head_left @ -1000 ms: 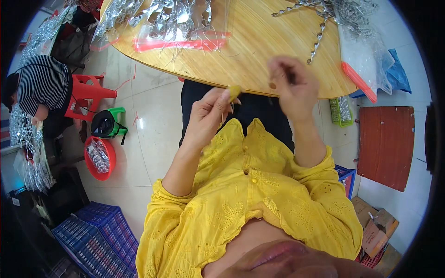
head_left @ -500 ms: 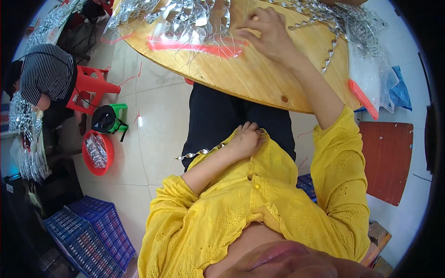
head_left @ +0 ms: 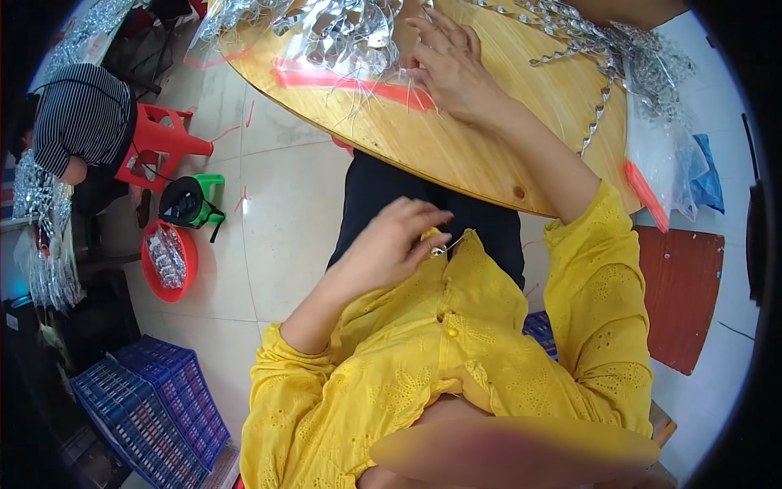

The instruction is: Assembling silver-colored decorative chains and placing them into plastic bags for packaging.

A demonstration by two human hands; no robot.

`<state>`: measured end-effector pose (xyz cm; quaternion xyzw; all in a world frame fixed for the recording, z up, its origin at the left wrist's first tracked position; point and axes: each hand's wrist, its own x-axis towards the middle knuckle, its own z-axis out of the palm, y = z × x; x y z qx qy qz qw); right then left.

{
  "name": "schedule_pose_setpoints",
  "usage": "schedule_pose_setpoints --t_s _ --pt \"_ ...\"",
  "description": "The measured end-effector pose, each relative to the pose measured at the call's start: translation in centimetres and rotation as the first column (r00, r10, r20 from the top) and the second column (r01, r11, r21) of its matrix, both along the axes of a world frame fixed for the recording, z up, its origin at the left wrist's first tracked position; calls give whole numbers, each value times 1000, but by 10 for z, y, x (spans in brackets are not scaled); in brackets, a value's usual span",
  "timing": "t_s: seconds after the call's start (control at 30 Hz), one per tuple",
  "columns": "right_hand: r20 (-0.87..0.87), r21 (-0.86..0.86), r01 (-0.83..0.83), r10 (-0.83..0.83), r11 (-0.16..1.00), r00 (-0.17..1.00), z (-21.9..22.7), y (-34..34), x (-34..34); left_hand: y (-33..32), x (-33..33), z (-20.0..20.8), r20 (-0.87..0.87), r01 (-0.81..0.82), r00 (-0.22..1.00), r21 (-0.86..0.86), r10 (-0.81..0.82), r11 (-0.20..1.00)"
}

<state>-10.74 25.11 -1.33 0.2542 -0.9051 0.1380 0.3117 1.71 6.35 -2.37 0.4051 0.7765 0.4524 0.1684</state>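
Note:
My left hand (head_left: 395, 244) is over my lap with its fingers curved and the thumb apart. Just by the thumb a short bit of twisted silver foil strip (head_left: 438, 251) shows against my yellow blouse; the rest of it is hidden. My right hand (head_left: 456, 73) rests over the wooden table (head_left: 456, 147), fingers spread, beside a clear plastic bag with a red band (head_left: 350, 84). Twisted silver foil strips (head_left: 350, 41) with thin white strings lie on that bag. The right fingertips reach to the strips' edge near the top of the picture.
More silver strips (head_left: 652, 65) hang over the table's right side, above plastic bags with a red edge (head_left: 648, 196). On the left, a person in a striped top (head_left: 85, 114) sits by a red stool (head_left: 163, 147). A red basin (head_left: 193, 265) and blue crates (head_left: 155, 399) stand on the floor.
My left hand has lifted and turned, its fingers spreading; the strip that trailed left from it no longer shows there. My right hand has moved slightly down-left and its fingers have stretched out.

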Motion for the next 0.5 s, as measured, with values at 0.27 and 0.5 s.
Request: schedule_pose_setpoints --t_s 0.27,0.5 --pt "101 -47 34 -29 998 994 13 10 49 -3 -66 11 -150 -452 850 283 504 846" --pt "542 -417 96 162 904 824 18 14 62 32 -103 5 -549 -263 770 189 324 946"
